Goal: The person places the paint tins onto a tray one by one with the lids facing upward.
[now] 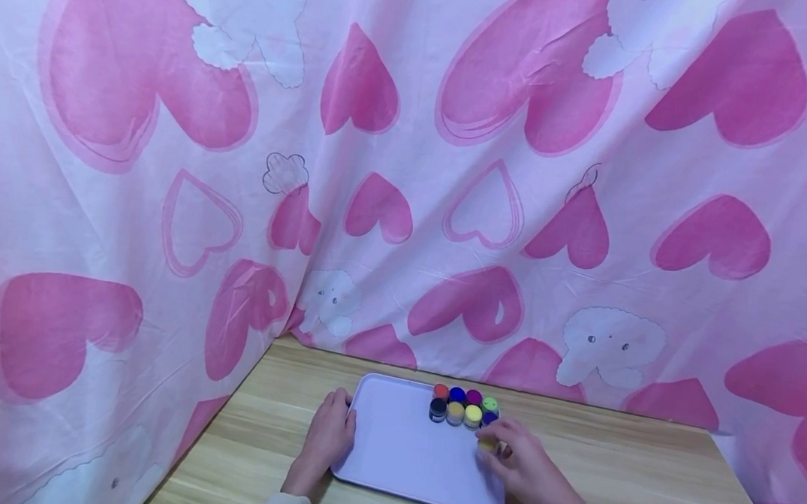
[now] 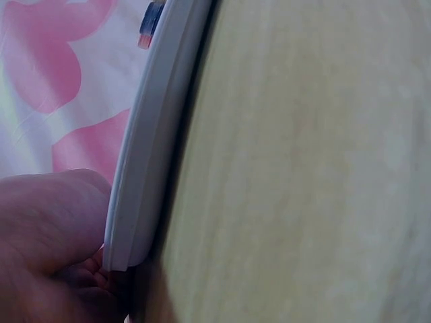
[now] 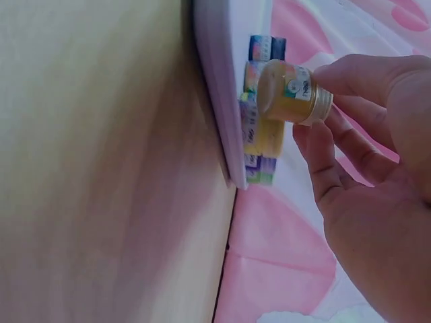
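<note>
A pale lavender tray [image 1: 408, 463] lies on the wooden table. My left hand [image 1: 328, 433] grips its left edge; in the left wrist view the thumb [image 2: 60, 208] lies against the rim and curled fingers show below it. My right hand [image 1: 526, 464] pinches a small ochre-yellow paint jar [image 3: 286, 91] by its lid end, above the tray's right side. Several paint jars stand close together in two rows at the tray's back right, among them a red one [image 1: 441, 391], a black one [image 1: 439, 411], a pale yellow one [image 1: 473, 416] and a light green one [image 1: 490, 405].
The wooden table top [image 1: 644, 473] extends on both sides of the tray. Behind and to the left hangs a pink curtain [image 1: 375, 281] printed with hearts and white animals, meeting the table's back and left edges.
</note>
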A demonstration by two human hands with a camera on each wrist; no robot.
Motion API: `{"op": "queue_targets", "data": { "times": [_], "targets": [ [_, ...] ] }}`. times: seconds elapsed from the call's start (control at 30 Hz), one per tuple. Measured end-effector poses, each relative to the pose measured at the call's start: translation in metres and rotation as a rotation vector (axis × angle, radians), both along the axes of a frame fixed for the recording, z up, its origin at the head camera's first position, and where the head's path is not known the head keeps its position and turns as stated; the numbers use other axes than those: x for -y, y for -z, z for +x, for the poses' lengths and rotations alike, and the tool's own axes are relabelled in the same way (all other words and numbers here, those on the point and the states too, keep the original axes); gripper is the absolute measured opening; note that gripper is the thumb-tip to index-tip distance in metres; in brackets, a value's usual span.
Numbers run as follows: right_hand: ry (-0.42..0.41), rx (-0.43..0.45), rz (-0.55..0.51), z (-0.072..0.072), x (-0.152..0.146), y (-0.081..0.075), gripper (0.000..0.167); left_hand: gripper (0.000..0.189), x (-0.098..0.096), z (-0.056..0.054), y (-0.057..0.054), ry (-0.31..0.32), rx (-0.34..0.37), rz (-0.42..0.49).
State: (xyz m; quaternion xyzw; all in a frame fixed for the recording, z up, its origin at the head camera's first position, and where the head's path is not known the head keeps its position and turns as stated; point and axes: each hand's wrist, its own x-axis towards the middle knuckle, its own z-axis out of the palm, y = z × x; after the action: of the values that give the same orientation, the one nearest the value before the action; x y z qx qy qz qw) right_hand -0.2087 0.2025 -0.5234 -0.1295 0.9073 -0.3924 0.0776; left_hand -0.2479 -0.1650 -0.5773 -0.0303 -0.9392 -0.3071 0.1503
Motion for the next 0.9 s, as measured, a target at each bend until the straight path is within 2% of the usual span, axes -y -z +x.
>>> {"op": "queue_targets", "data": {
  "times": [0.1, 0.23, 0.4, 0.63, 0.9],
  "targets": [
    [-0.025, 0.001, -0.004, -0.002, 0.003, 0.002, 0.029, 0.013, 0.0, 0.0, 0.0, 0.001, 0.002, 0.005],
    [-0.012, -0.018, -0.007, -0.004, 0.007, 0.004, 0.03, 0.013, 0.0, 0.0, 0.001, -0.002, -0.012, 0.003],
    [0.004, -0.087, 0.032, -0.007, 0.014, 0.005, 0.025, 0.013, 0.001, 0.0, 0.002, -0.003, -0.019, 0.002],
    [-0.016, -0.18, 0.058, -0.011, 0.02, 0.01, 0.019, 0.013, 0.0, 0.0, 0.001, -0.002, -0.033, 0.0],
    [-0.011, -0.164, 0.068, -0.016, 0.02, 0.015, 0.022, 0.014, 0.0, 0.001, 0.0, -0.007, -0.039, -0.008]
  ]
}}
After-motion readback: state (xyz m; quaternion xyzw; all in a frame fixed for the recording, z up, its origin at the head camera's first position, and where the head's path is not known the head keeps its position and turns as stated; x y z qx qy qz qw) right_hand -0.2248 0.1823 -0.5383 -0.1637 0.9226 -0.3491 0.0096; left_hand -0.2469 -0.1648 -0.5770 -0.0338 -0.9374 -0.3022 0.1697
